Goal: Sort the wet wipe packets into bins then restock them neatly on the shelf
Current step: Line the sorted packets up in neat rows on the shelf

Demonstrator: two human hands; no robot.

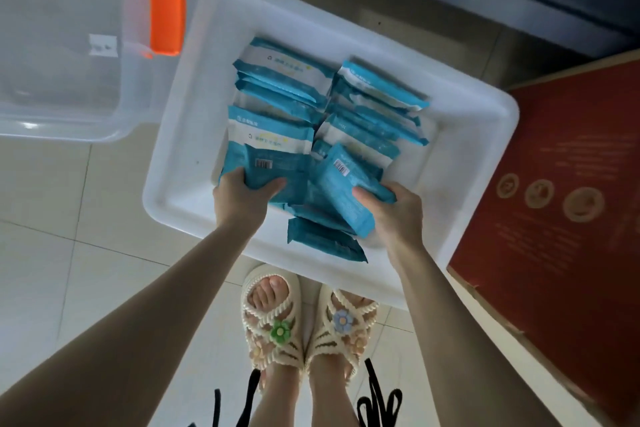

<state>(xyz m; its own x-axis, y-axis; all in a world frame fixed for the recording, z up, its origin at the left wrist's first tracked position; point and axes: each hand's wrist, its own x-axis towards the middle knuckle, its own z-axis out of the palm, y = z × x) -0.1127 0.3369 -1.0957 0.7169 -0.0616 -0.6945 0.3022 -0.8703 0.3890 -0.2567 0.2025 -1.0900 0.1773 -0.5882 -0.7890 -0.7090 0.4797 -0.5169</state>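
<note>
The left hand (242, 196), right hand (398, 215) and both arms are bare. The feet wear cream strappy sandals: the left sandal (270, 319) has a green flower (280, 331), the right sandal (346, 336) a blue flower (343, 320). Black cords (375, 399) dangle by the ankles.

Clear bin (62, 45) beyond left edge.

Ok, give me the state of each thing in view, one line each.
Left grip, holds near-left packet, barcode side up.
Right grip, holds tilted packet, barcode side up.
Stacked packets, lying overlapped in two rows.
White bin, open, on the floor, partly filled.
Clear bin, no packets visible inside.
</note>
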